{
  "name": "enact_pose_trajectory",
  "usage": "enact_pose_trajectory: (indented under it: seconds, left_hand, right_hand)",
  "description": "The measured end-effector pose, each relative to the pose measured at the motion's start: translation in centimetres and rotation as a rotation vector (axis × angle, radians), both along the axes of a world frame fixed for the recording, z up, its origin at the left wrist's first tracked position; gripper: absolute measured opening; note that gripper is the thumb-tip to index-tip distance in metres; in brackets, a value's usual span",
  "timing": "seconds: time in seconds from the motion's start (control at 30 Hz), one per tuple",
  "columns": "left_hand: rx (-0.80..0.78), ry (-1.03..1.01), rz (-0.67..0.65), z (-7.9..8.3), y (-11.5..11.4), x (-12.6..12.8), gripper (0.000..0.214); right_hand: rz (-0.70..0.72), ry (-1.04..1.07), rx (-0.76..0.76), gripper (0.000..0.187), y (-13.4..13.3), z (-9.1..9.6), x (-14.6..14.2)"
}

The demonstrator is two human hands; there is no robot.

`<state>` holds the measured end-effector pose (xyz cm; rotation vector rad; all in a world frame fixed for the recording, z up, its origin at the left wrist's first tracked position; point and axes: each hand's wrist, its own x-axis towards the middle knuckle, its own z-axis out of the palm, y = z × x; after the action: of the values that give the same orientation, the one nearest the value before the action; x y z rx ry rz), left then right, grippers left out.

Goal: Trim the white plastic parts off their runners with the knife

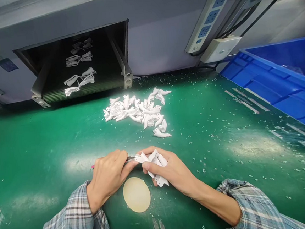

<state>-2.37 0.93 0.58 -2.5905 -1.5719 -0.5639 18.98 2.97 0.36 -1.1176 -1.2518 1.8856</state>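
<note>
Gripping a slim metal-tipped tool (pixel 129 159) with a pink end, the left hand (pixel 107 177) has its fingers (pixel 116 163) curled tightly around the handle, and the tip reaches into a bunch of white moulded pieces (pixel 155 164). The right hand (pixel 170 171) holds that bunch, its fingers (pixel 146 152) pressed together and pinching the pieces from above and behind, just above the desk. Both hands are close together, with plaid shirt sleeves (pixel 73 221) pushed up the forearms, the right sleeve (pixel 251 195) bunched near the elbow. Just below the hands, a round beige disc (pixel 136 194) lies flat on the green desk (pixel 30 157), nearly under the right palm but not touching it. Tiny clear flecks (pixel 211 148) are scattered across the surface. Farther ahead lies a loose heap of similar white curved pieces (pixel 133 110), well apart from the hands. Beyond it, more white pieces (pixel 80 80) sit in rows on a dark belt inside a black-framed opening (pixel 71 39) in the grey back panel. To the right, a blue plastic crate (pixel 280 85) sits at the desk's edge, and a power strip (pixel 208 18) and a beige wall box (pixel 220 49) are fixed higher up.
</note>
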Motion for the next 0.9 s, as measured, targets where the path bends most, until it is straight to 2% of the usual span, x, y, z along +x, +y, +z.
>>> enact_pose_trajectory:
  seconds: [0.37,0.43,0.53,0.63,0.73,0.9]
  left_hand:
    - [-0.002,0.021,-0.020,0.27,-0.20,0.10,0.049]
    - [-0.023,-0.036,-0.046,0.18,-0.18,0.03,0.047]
    - [-0.088,-0.190,-0.067,0.09,-0.11,-0.04,0.040]
    - [-0.166,-0.324,-0.069,0.14,-0.01,0.03,0.034]
    - [-0.202,-0.387,-0.094,0.22,0.07,0.19,0.036]
    - [-0.309,-0.445,-0.113,0.07,-0.13,0.33,0.031]
  right_hand:
    - [-0.046,-0.045,0.030,0.039,-0.28,-0.20,-0.05]
    - [-0.035,-0.005,-0.015,0.042,-0.27,-0.28,-0.04]
    - [-0.042,0.164,-0.162,0.045,-0.24,-0.40,-0.16]
    - [-0.069,0.313,-0.274,0.041,-0.14,-0.37,-0.31]
    - [-0.083,0.367,-0.299,0.038,0.00,-0.26,-0.31]
    - [-0.095,0.390,-0.299,0.042,0.13,-0.49,-0.14]
